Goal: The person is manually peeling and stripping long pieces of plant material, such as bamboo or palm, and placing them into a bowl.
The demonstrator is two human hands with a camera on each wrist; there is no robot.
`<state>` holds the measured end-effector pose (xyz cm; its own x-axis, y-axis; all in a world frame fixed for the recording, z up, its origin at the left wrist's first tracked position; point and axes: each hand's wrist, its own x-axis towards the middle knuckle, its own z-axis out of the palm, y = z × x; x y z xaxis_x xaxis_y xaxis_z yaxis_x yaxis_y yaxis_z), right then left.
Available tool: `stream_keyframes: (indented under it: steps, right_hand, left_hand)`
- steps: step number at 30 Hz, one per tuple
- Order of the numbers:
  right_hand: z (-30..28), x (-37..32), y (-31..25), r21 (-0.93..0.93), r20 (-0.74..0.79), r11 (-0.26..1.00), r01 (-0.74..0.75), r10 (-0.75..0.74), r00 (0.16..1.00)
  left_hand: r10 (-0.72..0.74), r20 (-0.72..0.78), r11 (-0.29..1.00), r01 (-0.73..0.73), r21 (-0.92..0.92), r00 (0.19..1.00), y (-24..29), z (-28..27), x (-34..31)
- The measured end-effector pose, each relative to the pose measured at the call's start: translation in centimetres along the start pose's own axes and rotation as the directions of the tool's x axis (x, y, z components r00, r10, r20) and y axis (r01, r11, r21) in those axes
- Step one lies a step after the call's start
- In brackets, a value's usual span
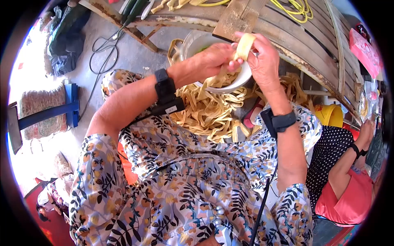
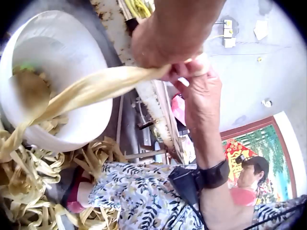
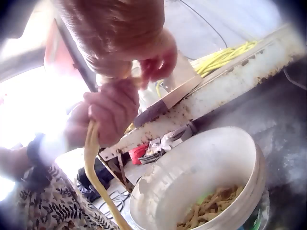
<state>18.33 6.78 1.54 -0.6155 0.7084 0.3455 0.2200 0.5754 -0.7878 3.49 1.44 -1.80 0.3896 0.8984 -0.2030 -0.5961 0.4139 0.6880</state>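
Both hands meet above a white bucket [image 1: 245, 76], working on one long, flat, pale yellow strip [image 1: 245, 47]. My right hand [image 1: 266, 63] pinches the strip, which forms a loop by its fingers. Close against it, my left hand [image 1: 211, 59] grips the strip with curled fingers. In the left wrist view a length of the strip [image 2: 91, 91] slants down across the bucket's mouth. Short pale pieces [image 3: 216, 206] lie at the bottom of the bucket, with something bright green among them. A tangled heap of similar strips [image 1: 205, 110] surrounds the bucket's near side.
Behind the bucket stands a slatted bench with a rusty edge [image 1: 184, 20], bearing a wooden board [image 1: 238, 22] and yellow cord [image 1: 297, 10]. Another person [image 1: 349, 192] sits at the right, near a yellow bucket [image 1: 330, 115]. A blue-framed stool [image 1: 45, 110] and a dark cable [image 1: 113, 51] are at left.
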Motion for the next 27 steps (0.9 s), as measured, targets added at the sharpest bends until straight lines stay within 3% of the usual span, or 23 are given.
stream_keyframes:
  steps: [2,3,4,6,7,9,10,12,13,16,17,19,20,21,22,24,26,27]
  right_hand:
    - [0.2,-0.3,-0.1,-0.403,-0.193,0.914,0.053,-0.141,0.971]
    - [0.8,-0.3,-0.3,-0.319,-0.239,0.947,-0.038,-0.041,0.970]
    - [0.7,0.0,-0.1,-0.157,-0.155,0.968,-0.194,0.170,0.973]
    - [0.3,0.5,0.4,0.116,0.116,0.838,-0.533,0.521,0.846]
    - [0.0,0.6,-0.2,0.254,0.192,0.769,-0.586,0.554,0.810]
    - [0.4,0.4,0.4,0.239,0.117,0.815,-0.528,0.516,0.849]
    - [0.6,0.3,0.5,0.229,0.080,0.835,-0.501,0.497,0.864]
    - [1.3,-0.4,0.0,-0.085,-0.099,0.939,-0.333,0.324,0.941]
    - [1.6,-0.7,-0.2,-0.252,-0.159,0.935,-0.250,0.215,0.963]
    - [1.8,-0.7,0.9,-0.116,-0.225,0.991,0.061,-0.086,0.971]
    - [1.3,-0.8,0.9,-0.090,-0.194,0.990,0.109,-0.125,0.973]
    - [1.0,-0.4,0.2,0.200,-0.269,0.974,0.109,-0.052,0.962]
    - [0.9,-0.3,-0.1,0.340,-0.294,0.934,0.109,-0.004,0.956]
    - [0.2,-0.1,0.1,0.343,-0.281,0.938,0.050,0.052,0.958]
    - [-0.6,0.0,0.2,0.508,-0.284,0.860,-0.049,0.221,0.933]
    - [-1.7,0.3,0.3,0.787,-0.198,0.588,-0.188,0.528,0.826]
    - [-2.0,0.2,0.4,0.791,-0.161,0.566,-0.232,0.559,0.813]
    - [-2.0,0.1,0.4,0.788,-0.131,0.556,-0.263,0.570,0.811]
  left_hand:
    - [0.180,-0.298,0.975,-0.129,0.184,0.938,1.1,0.6,0.1]
    - [0.286,-0.315,0.917,-0.162,0.365,0.905,1.4,0.8,-0.2]
    - [0.323,-0.285,0.875,-0.169,0.454,0.903,1.7,0.9,-0.5]
    - [0.381,-0.222,0.771,-0.176,0.612,0.897,2.0,1.3,-1.1]
    - [0.361,-0.229,0.787,-0.163,0.596,0.904,2.3,1.6,-1.2]
    - [0.316,-0.244,0.816,-0.131,0.563,0.917,2.6,1.8,-1.3]
    - [0.327,-0.225,0.708,-0.081,0.701,0.918,2.5,2.0,-1.4]
    - [0.342,-0.172,0.420,0.014,0.907,0.924,2.4,2.4,-1.2]
    - [0.454,-0.152,0.375,-0.033,0.926,0.878,1.7,2.1,-0.9]
    - [0.554,0.064,0.030,-0.097,0.995,0.830,1.8,1.4,-0.7]
    - [0.531,-0.074,0.270,-0.085,0.959,0.844,1.6,1.3,-0.7]
    - [0.391,-0.307,0.684,-0.050,0.728,0.868,1.9,1.4,-0.6]
    - [0.275,-0.318,0.814,-0.045,0.578,0.907,2.0,1.4,-0.7]
    - [0.161,-0.303,0.914,-0.026,0.406,0.939,2.8,2.0,-0.9]
    - [0.050,-0.260,0.975,0.010,0.222,0.964,3.4,2.4,-1.2]
    - [0.033,-0.189,0.968,0.016,0.250,0.982,3.6,2.3,-1.5]
    - [0.048,-0.067,0.936,-0.022,0.351,0.997,3.1,1.0,-1.2]
    - [0.043,-0.076,0.936,-0.014,0.351,0.996,3.4,1.2,-1.5]
